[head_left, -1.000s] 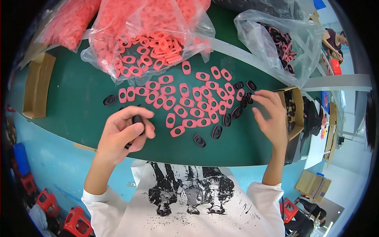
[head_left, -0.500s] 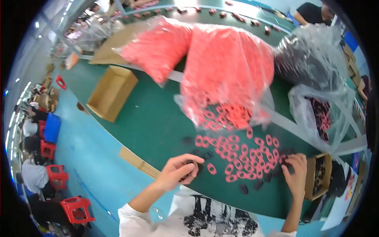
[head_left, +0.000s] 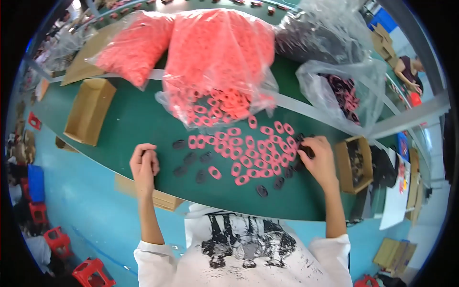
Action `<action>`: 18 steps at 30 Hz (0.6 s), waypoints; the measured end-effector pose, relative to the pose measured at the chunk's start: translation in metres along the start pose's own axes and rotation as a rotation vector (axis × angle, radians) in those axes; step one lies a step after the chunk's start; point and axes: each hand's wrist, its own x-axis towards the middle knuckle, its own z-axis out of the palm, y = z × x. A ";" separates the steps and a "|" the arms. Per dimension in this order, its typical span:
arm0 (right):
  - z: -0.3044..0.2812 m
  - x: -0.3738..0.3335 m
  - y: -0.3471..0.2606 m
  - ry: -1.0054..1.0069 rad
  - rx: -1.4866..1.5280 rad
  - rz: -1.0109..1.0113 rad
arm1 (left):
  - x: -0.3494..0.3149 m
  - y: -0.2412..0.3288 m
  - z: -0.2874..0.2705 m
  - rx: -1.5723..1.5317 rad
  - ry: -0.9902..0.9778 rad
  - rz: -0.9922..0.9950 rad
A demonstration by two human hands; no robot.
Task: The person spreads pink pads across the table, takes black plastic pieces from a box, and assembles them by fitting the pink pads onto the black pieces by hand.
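Observation:
Over the left part of the green worktable (head_left: 138,115), my left hand (head_left: 145,165) is curled closed; whatever may be inside its fingers is hidden. My right hand (head_left: 319,158) pinches at a black oval piece (head_left: 308,151) at the right edge of a spread of pink oval rings (head_left: 251,152). Several black oval pieces (head_left: 190,158) lie left of the rings, nearest my left hand. Other black pieces (head_left: 278,182) sit along the spread's lower right side. One pink ring (head_left: 214,172) lies apart among the left-hand black pieces.
Behind the rings, a large clear bag of pink rings (head_left: 217,48) spills open. Left of it are another pink-filled bag (head_left: 136,45) and a cardboard box (head_left: 88,112). Right stand a dark-filled bag (head_left: 320,40), a bag of mixed pieces (head_left: 342,93) and a small box of parts (head_left: 355,165).
The view has shifted, so the table items sit further left and higher. My left hand has moved left, away from the rings, and the black piece seen in it no longer shows.

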 end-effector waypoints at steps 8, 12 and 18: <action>0.002 -0.018 0.006 0.039 -0.051 0.023 | -0.004 -0.012 0.010 0.128 -0.029 0.079; 0.011 -0.027 0.011 0.121 -0.072 0.033 | -0.008 -0.021 0.003 0.163 -0.070 0.138; -0.003 -0.014 0.001 -0.010 -0.208 -0.100 | -0.009 -0.021 0.006 0.226 -0.066 0.178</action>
